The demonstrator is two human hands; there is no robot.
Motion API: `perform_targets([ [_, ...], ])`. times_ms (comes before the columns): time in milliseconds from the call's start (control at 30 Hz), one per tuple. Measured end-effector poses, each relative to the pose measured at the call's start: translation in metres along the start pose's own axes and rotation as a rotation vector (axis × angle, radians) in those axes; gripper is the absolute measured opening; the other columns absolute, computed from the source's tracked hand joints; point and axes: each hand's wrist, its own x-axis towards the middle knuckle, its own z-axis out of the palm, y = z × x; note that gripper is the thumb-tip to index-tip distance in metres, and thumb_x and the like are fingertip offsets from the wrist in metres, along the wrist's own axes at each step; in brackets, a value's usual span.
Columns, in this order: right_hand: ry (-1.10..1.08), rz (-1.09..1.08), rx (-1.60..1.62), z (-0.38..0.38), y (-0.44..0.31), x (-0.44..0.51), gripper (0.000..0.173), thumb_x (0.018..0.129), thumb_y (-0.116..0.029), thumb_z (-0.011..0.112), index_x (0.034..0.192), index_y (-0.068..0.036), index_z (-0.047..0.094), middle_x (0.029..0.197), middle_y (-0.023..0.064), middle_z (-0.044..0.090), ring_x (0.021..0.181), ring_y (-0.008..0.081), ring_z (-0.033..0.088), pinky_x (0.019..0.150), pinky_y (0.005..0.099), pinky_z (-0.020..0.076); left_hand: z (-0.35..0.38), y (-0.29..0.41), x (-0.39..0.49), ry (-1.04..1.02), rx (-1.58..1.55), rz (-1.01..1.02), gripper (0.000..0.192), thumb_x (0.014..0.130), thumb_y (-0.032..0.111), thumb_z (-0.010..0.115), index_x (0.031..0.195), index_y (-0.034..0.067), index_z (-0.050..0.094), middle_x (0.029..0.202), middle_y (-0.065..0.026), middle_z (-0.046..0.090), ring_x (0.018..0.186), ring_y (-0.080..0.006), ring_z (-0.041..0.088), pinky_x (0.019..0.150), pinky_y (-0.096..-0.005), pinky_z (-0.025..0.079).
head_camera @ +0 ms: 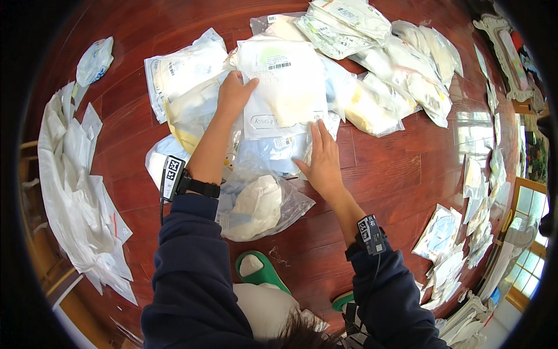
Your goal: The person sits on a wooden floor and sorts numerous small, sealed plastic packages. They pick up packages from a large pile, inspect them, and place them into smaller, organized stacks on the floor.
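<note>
A flat, whitish plastic garment bag (287,94) with a barcode label lies on top of a pile before me. My left hand (235,94) grips its left edge, thumb on the upper face and fingers partly hidden at the side. At its lower right corner, my right hand (322,159) rests with thumb spread and fingertips touching the plastic. Below it shows a clear bag of light blue cloth (272,152). Nearer to me is another clear bag with a cream-coloured garment (257,203). A yellow-edged bag (187,113) sticks out beneath my left forearm.
Bagged garments (401,70) are heaped at the upper right, and a white bag (187,65) lies upper left. A long white plastic sheet (65,183) runs along the left. Several packets (438,231) lie at right on the reddish wooden floor (388,174). Green slippers (263,272) are below.
</note>
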Motion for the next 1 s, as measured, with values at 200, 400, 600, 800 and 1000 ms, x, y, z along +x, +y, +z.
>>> perform_targets([
  [200,0.277,0.119,0.274,0.003,0.025,0.005,0.088,0.073,-0.026,0.079,0.137,0.004,0.027,0.136,0.0273,0.037,0.123,0.0392,0.040,0.102,0.0436,0.0345,-0.016,0.000,-0.018,-0.394,-0.495,-0.018,0.028,0.084,0.022,0.062,0.105,0.004,0.060,0.089,-0.0009,0.061,0.079,-0.0097,0.053,0.068,-0.0248,0.042],
  [400,0.160,0.780,1.477,-0.001,0.037,-0.007,0.067,0.090,-0.047,0.055,0.136,-0.001,0.036,0.120,0.0124,0.052,0.110,0.0264,0.050,0.097,0.0375,0.0390,-0.012,0.064,-0.093,-0.510,-1.080,-0.142,0.038,0.086,0.005,0.052,0.124,-0.001,0.047,0.112,-0.0085,0.060,0.102,-0.0187,0.059,0.092,-0.0321,0.046],
  [600,0.174,0.938,2.378,-0.022,0.006,-0.092,0.061,0.095,-0.048,0.045,0.137,-0.004,0.038,0.134,0.0131,0.049,0.120,0.0253,0.050,0.101,0.0393,0.0402,0.031,0.085,-0.176,-0.674,-1.109,-0.239,0.042,0.089,0.005,0.046,0.130,-0.001,0.040,0.120,-0.0114,0.055,0.109,-0.0222,0.056,0.088,-0.0350,0.050],
  [800,0.765,1.046,2.049,-0.070,0.063,-0.162,0.043,0.090,-0.029,0.062,0.123,-0.005,0.049,0.116,0.0099,0.059,0.104,0.0244,0.058,0.093,0.0397,0.0478,0.078,0.080,-0.232,-1.200,-0.815,-0.223,0.024,0.092,0.007,0.043,0.115,0.003,0.051,0.123,-0.0128,0.052,0.109,-0.0229,0.057,0.079,-0.0347,0.056],
  [1000,1.277,0.905,1.673,-0.177,0.185,-0.308,0.012,0.092,-0.019,0.059,0.101,-0.012,0.057,0.084,-0.0032,0.061,0.072,0.0074,0.061,0.062,0.0226,0.0542,0.092,0.094,-0.258,-1.556,-0.587,-0.068,0.021,0.094,0.011,0.043,0.100,0.001,0.060,0.127,-0.0151,0.053,0.105,-0.0242,0.061,0.075,-0.0319,0.055],
])
